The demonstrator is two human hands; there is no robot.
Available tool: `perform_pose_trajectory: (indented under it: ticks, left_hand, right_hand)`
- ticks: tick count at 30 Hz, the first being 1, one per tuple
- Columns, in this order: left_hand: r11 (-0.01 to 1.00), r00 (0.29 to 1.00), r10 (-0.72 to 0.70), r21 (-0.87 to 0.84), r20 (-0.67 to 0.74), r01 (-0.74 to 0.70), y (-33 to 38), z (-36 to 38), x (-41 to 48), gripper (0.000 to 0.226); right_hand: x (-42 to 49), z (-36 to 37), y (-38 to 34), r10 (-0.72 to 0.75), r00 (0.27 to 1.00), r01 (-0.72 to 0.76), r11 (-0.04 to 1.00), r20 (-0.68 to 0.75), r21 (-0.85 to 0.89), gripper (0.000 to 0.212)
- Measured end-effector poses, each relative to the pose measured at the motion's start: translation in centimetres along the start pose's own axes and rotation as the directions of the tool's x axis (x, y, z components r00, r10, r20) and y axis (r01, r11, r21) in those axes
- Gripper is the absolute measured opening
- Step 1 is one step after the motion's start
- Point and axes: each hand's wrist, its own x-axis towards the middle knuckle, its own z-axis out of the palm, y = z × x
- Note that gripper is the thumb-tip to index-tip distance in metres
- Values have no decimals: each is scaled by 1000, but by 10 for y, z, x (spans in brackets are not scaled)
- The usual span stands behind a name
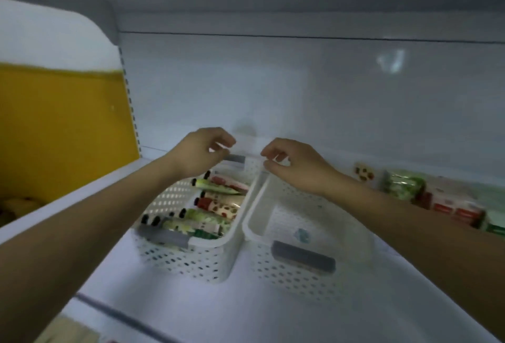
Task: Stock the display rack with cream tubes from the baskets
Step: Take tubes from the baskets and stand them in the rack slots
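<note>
Two white perforated baskets stand side by side on the white shelf [169, 304]. The left basket [191, 260] holds several cream tubes [218, 207] with dark caps, lying crosswise. The right basket [300, 269] looks empty apart from a small bluish scrap on its floor. Over the baskets' far ends, my left hand [200, 153] and my right hand [296, 166] each pinch one end of a pale, see-through strip [247, 147] that spans the gap between them. Blur hides what the strip is.
Boxed goods stand at the right along the shelf's back: a green and white pack [404, 187] and red and white boxes [453, 213]. A yellow side panel [62, 124] closes the left. The white back wall [300, 91] rises just behind my hands.
</note>
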Motion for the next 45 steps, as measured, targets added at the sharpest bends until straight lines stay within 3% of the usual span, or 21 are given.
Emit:
perform_pose_trajectory:
  ticks: [5,10,12,14,19,22,24,26,29,32,36,38,42,45]
  left_hand:
    - [997,963,-73,49,258,63,-40,-2,-25,12]
    - [987,756,-155,126,636,97,-57,8,-32,17]
    - [981,729,-178,174,661,82,-62,13,-31,27]
    - [983,747,-180,153,640,106,-64,15,-30,32]
    - [983,765,-153,179,625,50,-62,14,-29,37]
    - [972,778,-174,230,603,39,-60,7,-28,33]
    - [976,808,-168,213,565,53,-55,2,-28,26]
    - [980,854,-174,174,491,100,-47,-5,-29,24]
    - [966,892,-216,-47,397,255,-39,-11,-28,22]
    - [875,887,-287,-279,361,396,-24,-13,-26,30]
    - [830,901,-274,-392,336,398,8,-4,-17,37]
    - [834,902,-259,-392,344,389,27,7,-12,40]
    - [805,920,-190,-483,342,345,66,31,2,28]
    - [697,938,-175,-636,298,332,103,49,14,12]
  right_hand:
    - [38,36,-13,24,987,-19,999,159,-31,32]
    - [69,65,-7,195,926,-87,944,324,-319,42]
    - [79,76,-5,244,896,-43,880,372,-472,36]
    - [88,87,-4,260,894,-15,832,365,-555,28]
    - [93,94,-1,245,918,-12,804,312,-595,17]
    - [89,90,-1,186,946,-57,901,266,-430,25]
    - [86,81,-3,167,964,-131,975,207,-179,35]
    - [83,65,-10,163,982,-169,984,95,59,33]
    - [73,35,-14,268,963,-235,876,-19,421,22]
    - [51,1,-9,354,934,-292,655,58,697,9]
    - [14,-40,8,397,913,-282,459,90,842,4]
    - [-6,-58,18,423,904,-256,410,66,876,14]
    - [-54,-92,35,447,893,-168,455,-61,875,40]
    - [-92,-114,52,505,854,-172,502,-125,848,31]
